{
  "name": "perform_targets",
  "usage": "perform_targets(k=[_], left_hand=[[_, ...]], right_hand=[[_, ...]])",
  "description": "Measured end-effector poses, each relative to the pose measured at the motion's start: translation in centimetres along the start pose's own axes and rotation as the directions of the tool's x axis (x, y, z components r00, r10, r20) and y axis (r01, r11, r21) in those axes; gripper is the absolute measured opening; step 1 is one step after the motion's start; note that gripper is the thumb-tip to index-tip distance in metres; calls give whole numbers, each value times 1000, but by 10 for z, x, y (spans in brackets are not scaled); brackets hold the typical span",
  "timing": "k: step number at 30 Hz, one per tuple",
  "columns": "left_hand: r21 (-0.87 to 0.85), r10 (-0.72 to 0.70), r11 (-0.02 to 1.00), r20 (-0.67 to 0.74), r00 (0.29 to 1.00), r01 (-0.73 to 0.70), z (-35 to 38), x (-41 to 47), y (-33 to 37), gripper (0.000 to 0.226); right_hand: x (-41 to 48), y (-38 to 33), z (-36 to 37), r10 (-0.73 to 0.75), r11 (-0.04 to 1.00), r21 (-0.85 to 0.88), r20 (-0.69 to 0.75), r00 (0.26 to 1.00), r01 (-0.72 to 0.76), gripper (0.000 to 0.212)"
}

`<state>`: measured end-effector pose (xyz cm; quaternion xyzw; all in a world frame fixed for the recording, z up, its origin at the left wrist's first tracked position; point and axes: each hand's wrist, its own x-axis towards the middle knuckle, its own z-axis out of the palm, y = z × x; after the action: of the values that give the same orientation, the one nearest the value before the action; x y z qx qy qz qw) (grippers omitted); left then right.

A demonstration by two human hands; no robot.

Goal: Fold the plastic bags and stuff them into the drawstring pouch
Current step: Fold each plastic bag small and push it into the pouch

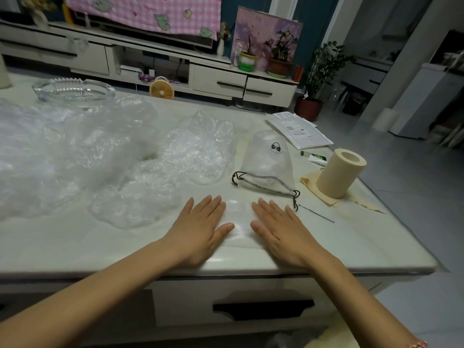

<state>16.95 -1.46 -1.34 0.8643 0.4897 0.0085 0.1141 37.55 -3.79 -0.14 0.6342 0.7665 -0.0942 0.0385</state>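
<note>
Paper roll (339,172) beside pouch (268,159); crumpled bags (75,151) left.

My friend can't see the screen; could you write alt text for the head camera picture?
A person's left hand and right hand lie flat on a pale table, pressing a flattened clear bag. Beyond lies a clear drawstring pouch, with crumpled plastic bags heaped to its left and a paper roll to its right.
</note>
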Motion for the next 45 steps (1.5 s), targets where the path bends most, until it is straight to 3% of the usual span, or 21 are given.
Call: perform_targets(k=[4, 6, 8, 11, 14, 16, 18, 20, 22, 25, 27, 29, 33, 35, 38, 40, 43, 45], left_hand=[[-101, 9, 995, -14, 1000, -10, 0, 1, 1, 61], [-200, -17, 980, -153, 988, -14, -1, 1, 0, 75], [-145, -102, 988, -296, 950, 61, -4, -5, 2, 86], [44, -287, 948, -306, 908, 315, -7, -11, 2, 49], [55, -384, 911, -250, 889, 409, -15, -13, 0, 42], [-33, -383, 922, -227, 896, 386, -17, -13, -3, 36], [-252, -368, 919, -262, 892, 304, -19, -13, -6, 25], [-542, -383, 822, -298, 874, 175, -26, -15, -7, 26], [-710, -380, 700, -289, 879, 69, -36, -16, -10, 26], [-812, -278, 584, -186, 942, 12, -56, -20, -15, 23], [-820, -138, 572, -121, 983, -21, -71, -24, -18, 19], [-828, -5, 557, -85, 996, -68, -84, -31, -17, 17], [-859, 262, 497, 15, 965, -122, -102, -48, -9, 16], [-842, 317, 528, 75, 945, -110, -102, -51, -7, 16], [-800, 210, 596, 68, 975, -72, -98, -45, -14, 18], [-834, 18, 550, -41, 999, -44, -94, -38, -22, 15], [-952, -294, 302, -139, 946, -46, -88, -30, -30, 22], [-988, -221, 152, -19, 975, 15, -81, -30, -24, 42]], right_hand=[[-1, 3, 8, 9, 999, 48, -21, 1000, -8, 59], [-1, 3, 9, 17, 999, 52, -47, 999, -14, 61], [-3, 4, 11, 24, 995, 95, -92, 995, -16, 60], [-7, 1, 9, 44, 984, 178, -218, 975, -5, 53], [-10, -1, 5, 102, 980, 194, -303, 948, -44, 46], [-11, 0, 3, 142, 979, 185, -320, 937, -85, 46], [-12, 4, 3, 167, 981, 153, -324, 931, -123, 47], [-14, 8, 1, 167, 986, 72, -336, 927, -152, 45], [-15, 12, -6, 163, 985, 112, -394, 904, -129, 44], [-22, 5, -29, 207, 893, 448, -499, 842, 46, 43], [-29, -10, -45, 192, 700, 685, -452, 871, 201, 43], [-35, -26, -57, 80, 524, 801, -383, 920, 288, 49], [-39, -47, -66, -221, 490, 842, -133, 966, 228, 68], [-37, -54, -65, -337, 439, 885, -1, 941, 158, 48], [-30, -61, -55, -282, 432, 893, 5, 959, 122, 9], [-24, -60, -49, -163, 374, 922, -40, 986, 100, 6], [-19, -55, -47, -7, 288, 953, -100, 995, 98, 11], [-17, -55, -45, 45, 265, 957, -133, 990, 117, 10]])
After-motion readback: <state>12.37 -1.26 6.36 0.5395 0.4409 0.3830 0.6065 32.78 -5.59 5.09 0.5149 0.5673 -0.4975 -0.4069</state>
